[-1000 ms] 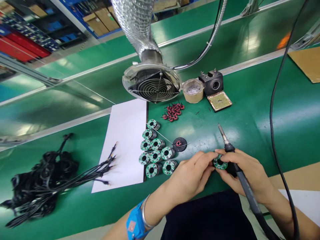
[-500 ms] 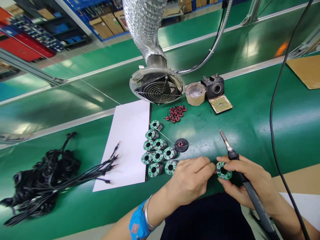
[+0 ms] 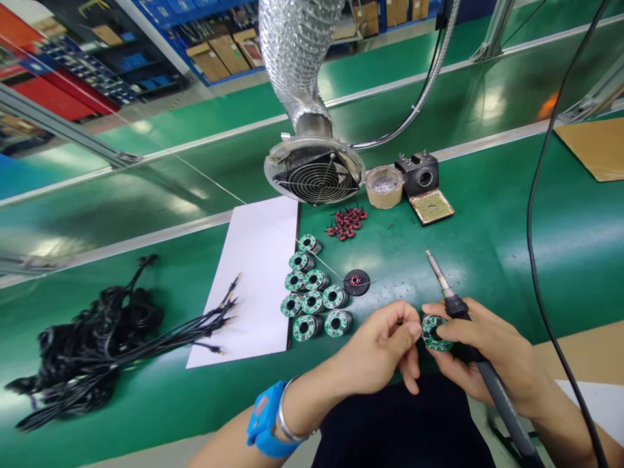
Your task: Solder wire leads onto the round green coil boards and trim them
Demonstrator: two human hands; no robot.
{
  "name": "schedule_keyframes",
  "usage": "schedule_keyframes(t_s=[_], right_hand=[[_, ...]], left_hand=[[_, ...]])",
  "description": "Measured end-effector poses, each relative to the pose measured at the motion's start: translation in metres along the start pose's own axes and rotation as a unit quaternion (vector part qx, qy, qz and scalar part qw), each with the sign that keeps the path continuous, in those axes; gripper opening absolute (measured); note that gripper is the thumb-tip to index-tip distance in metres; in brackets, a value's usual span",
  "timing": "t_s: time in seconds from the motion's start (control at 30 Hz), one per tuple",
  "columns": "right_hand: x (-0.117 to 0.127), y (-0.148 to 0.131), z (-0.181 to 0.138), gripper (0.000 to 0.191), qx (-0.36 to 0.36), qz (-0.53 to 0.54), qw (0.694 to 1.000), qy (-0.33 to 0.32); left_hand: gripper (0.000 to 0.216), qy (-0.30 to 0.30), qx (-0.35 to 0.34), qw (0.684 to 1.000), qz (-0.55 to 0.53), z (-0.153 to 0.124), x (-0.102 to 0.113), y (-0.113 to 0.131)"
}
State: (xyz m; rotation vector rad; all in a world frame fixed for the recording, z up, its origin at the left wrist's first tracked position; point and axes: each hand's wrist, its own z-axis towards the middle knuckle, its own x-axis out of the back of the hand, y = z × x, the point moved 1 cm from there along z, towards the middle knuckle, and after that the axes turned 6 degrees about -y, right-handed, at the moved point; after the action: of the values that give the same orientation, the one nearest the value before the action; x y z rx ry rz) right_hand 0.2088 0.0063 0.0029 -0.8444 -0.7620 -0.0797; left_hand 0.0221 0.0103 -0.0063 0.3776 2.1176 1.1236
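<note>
Right hand (image 3: 504,357) has got both the board (image 3: 428,333) and the iron (image 3: 498,388), near the surface (image 3: 492,260) edge. Left hand (image 3: 383,348) is pinched just beside the board, can't tell if it's holding anything.

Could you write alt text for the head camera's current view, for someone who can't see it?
A person's right hand holds a soldering iron and a green ring, with the left hand close beside the ring. The green bench bears green-topped cylinders, small red parts and black cables; a fan hangs above.
</note>
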Motion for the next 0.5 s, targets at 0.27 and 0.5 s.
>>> schedule_keyframes(t_s=[0.27, 0.5], right_hand=[[-0.011, -0.003, -0.005, 0.043, -0.148, 0.212, 0.966, 0.009], [-0.010, 0.001, 0.003, 0.041, -0.005, 0.019, 0.997, 0.072]], left_hand=[[0.011, 0.165, -0.488, 0.647, 0.562, -0.002, 0.008, -0.001], [0.027, 0.087, -0.009, 0.991, 0.102, -0.013, -0.008, -0.002]])
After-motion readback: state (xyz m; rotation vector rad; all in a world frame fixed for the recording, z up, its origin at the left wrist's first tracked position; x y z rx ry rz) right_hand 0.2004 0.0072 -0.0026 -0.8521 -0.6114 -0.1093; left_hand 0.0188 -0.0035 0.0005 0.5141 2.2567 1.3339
